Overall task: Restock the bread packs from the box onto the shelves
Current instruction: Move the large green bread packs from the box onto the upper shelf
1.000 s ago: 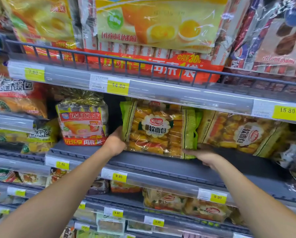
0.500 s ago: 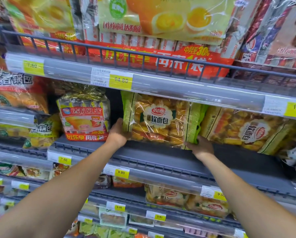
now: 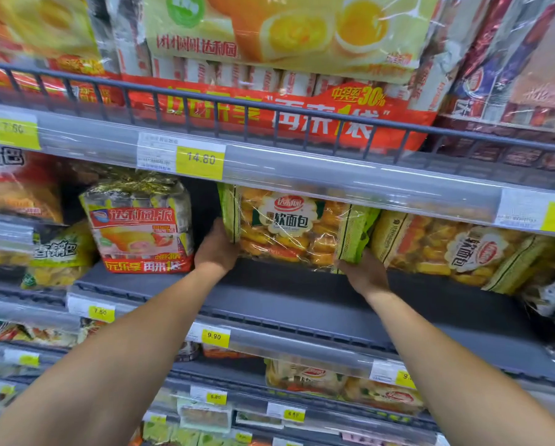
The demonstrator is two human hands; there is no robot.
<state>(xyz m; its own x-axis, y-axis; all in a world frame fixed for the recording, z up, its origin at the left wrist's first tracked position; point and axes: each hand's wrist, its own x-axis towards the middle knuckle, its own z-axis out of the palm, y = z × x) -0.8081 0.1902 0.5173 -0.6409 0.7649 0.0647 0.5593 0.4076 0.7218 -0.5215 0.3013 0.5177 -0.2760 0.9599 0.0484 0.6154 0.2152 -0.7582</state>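
A clear bread pack (image 3: 289, 230) with green ends and a white label stands upright at the back of the grey shelf (image 3: 301, 294). My left hand (image 3: 216, 249) grips its lower left corner. My right hand (image 3: 364, 272) holds its lower right end from below, fingers tucked under the green edge. A like bread pack (image 3: 462, 249) lies tilted just to the right on the same shelf. The box is out of view.
A red and yellow cake pack (image 3: 140, 226) stands left of the held pack. The shelf above (image 3: 334, 175) hangs low over it, with a price rail and wire guard. Lower shelves (image 3: 301, 358) carry more packs. The shelf's front part is bare grey.
Both hands have pushed the bread pack further back and up onto the shelf, and it stands more upright under the upper rail. The view has moved closer.
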